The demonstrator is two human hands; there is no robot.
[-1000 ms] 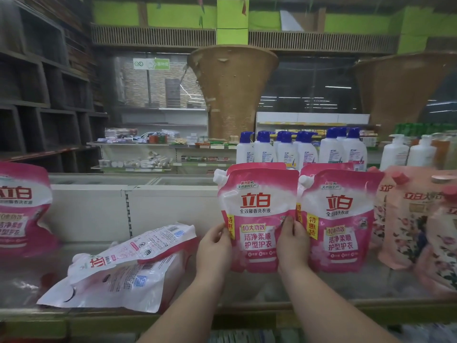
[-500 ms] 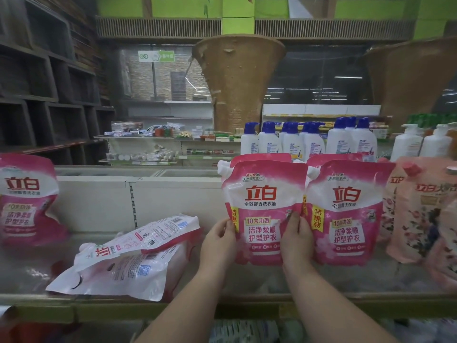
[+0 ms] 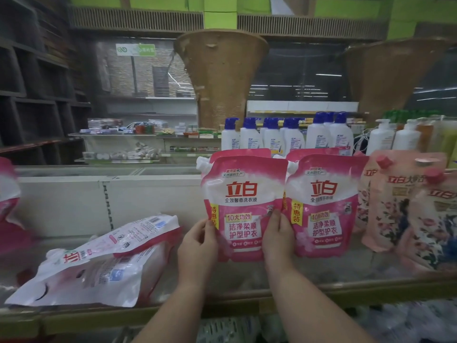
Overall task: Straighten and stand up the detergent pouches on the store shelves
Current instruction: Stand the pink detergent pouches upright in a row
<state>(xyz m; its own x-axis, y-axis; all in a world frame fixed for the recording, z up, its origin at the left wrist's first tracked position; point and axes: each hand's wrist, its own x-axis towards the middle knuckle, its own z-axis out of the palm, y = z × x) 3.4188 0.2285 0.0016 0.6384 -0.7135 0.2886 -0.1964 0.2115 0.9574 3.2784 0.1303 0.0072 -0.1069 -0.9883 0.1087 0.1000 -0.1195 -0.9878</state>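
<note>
Pouch (image 3: 242, 204) upright between 2 fallen pouches (image 3: 99, 263) and neighbour pouch (image 3: 324, 206).

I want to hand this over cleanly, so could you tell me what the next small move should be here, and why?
Probably let go of the upright pink pouch and reach left for the fallen pouches. The left hand and right hand grip its lower edges, and it stands level beside the neighbouring pink pouch, while two pouches lie flat, stacked on the shelf.
</note>
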